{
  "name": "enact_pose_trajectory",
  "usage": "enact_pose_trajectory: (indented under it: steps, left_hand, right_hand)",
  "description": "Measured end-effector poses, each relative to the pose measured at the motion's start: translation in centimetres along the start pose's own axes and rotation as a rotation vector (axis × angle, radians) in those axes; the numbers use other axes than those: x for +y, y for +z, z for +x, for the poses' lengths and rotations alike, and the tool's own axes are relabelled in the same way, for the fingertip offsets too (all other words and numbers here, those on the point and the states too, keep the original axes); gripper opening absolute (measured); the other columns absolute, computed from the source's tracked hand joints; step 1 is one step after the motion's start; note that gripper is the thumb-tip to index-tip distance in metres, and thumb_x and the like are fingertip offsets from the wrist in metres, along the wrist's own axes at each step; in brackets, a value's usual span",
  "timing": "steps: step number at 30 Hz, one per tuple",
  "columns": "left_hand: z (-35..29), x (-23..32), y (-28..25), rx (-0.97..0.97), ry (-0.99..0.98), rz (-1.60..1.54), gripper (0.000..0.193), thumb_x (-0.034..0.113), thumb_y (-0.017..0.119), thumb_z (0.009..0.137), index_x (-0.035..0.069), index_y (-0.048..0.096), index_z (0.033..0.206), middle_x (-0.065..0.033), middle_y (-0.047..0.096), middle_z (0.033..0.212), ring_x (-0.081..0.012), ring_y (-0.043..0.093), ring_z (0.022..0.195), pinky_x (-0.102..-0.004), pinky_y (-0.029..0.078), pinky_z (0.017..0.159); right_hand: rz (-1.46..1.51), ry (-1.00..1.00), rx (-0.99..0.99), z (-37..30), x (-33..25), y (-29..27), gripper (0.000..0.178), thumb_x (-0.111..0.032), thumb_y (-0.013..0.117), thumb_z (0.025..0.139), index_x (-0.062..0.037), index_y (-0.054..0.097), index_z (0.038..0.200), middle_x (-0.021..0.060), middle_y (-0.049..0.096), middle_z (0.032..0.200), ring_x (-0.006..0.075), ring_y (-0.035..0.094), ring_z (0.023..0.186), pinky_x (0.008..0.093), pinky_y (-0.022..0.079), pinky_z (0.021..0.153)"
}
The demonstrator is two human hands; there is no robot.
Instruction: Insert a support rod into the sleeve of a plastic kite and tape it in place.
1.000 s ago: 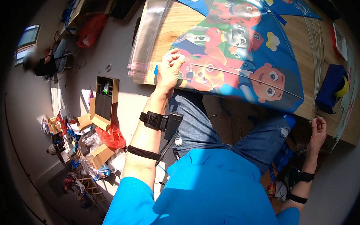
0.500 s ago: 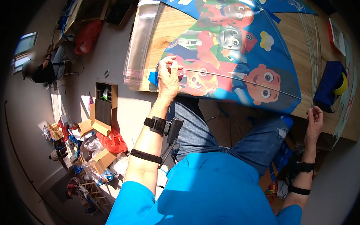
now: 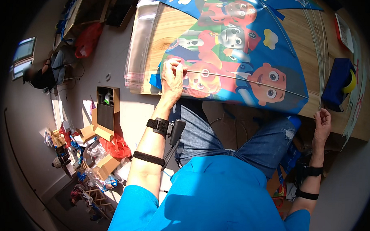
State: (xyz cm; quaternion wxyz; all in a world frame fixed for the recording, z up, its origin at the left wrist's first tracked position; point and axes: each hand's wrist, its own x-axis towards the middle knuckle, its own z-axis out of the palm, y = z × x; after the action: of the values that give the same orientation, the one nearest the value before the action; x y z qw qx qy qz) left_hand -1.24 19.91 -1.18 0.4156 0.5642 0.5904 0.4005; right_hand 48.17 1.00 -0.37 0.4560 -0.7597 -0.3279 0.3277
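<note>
A blue kite (image 3: 270,38) printed with cartoon figures lies across the wooden table, its lower edge hanging at the table's near side. A thin rod (image 3: 259,83) runs across it from my left hand to the lower right corner. My left hand (image 3: 172,79) is closed in a pinch at the kite's left corner, on the rod's end. Beside that hand a blue fabric tab (image 3: 155,81) sticks out. At the table's near right edge my right hand (image 3: 323,122) pinches the lower ends of several thin pale rods (image 3: 322,55).
Clear plastic bags (image 3: 141,46) lie at the table's left edge. On the right stand a blue tape dispenser (image 3: 336,85), a red-and-white tray (image 3: 344,32) and more thin rods (image 3: 353,105). Boxes (image 3: 108,108) and red bags (image 3: 115,145) sit on the floor; another person (image 3: 43,74) sits far left.
The whole view has shifted slightly, so the table and kite appear a little higher and further left. Both hands keep their grip and have hardly moved.
</note>
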Motion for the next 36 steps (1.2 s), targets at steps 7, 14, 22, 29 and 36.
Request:
enact_pose_trajectory:
  steps: [7, 14, 22, 29, 36]
  left_hand:
    - [0.0, -0.5, -0.5, -0.056, -0.029, 0.059, 0.018, 0.018, 0.050, 0.099, 0.002, 0.049, 0.109, -0.0108, 0.063, 0.100, -0.0142, 0.065, 0.085, -0.0282, 0.055, 0.076]
    - [-0.1, -0.2, -0.3, -0.034, -0.048, -0.010, 0.017, 0.018, 0.054, 0.097, 0.002, 0.050, 0.096, -0.0117, 0.055, 0.111, -0.0147, 0.062, 0.076, -0.0300, 0.053, 0.069]
    - [-0.2, 0.1, -0.6, -0.035, -0.015, 0.025, 0.017, 0.019, 0.054, 0.097, 0.002, 0.050, 0.097, -0.0125, 0.054, 0.115, -0.0154, 0.063, 0.079, -0.0299, 0.055, 0.069]
    - [-0.3, 0.3, -0.4, -0.014, -0.059, 0.010, 0.018, 0.020, 0.055, 0.097, 0.003, 0.050, 0.098, -0.0132, 0.055, 0.115, -0.0162, 0.063, 0.078, -0.0301, 0.054, 0.070]
    - [0.2, -0.4, -0.3, -0.025, -0.040, 0.154, 0.020, 0.021, 0.055, 0.096, 0.003, 0.053, 0.105, -0.0095, 0.056, 0.118, -0.0178, 0.055, 0.100, -0.0307, 0.044, 0.091]
  right_hand:
    - [-0.015, 0.027, 0.009, -0.2, -0.1, -0.1, 0.025, -0.007, 0.062, 0.093, -0.0003, 0.054, 0.116, 0.0026, 0.058, 0.101, 0.0086, 0.056, 0.093, 0.0215, 0.046, 0.085]
    - [-0.010, 0.033, 0.003, -0.4, 0.0, -0.2, 0.026, -0.008, 0.062, 0.093, -0.0001, 0.054, 0.117, 0.0029, 0.058, 0.101, 0.0089, 0.056, 0.094, 0.0214, 0.046, 0.086]
    - [-0.004, 0.044, 0.005, -0.5, -0.3, 0.1, 0.026, -0.007, 0.062, 0.093, -0.0001, 0.054, 0.117, 0.0025, 0.058, 0.101, 0.0084, 0.056, 0.094, 0.0212, 0.045, 0.086]
    - [0.013, 0.043, -0.004, -0.2, -0.4, 0.3, 0.027, -0.007, 0.061, 0.093, 0.0001, 0.053, 0.118, 0.0022, 0.058, 0.100, 0.0080, 0.055, 0.092, 0.0211, 0.045, 0.085]
    - [0.023, 0.038, 0.045, -0.5, -1.2, -0.3, 0.025, -0.008, 0.062, 0.093, 0.0001, 0.054, 0.115, 0.0028, 0.059, 0.097, 0.0084, 0.056, 0.090, 0.0219, 0.046, 0.083]
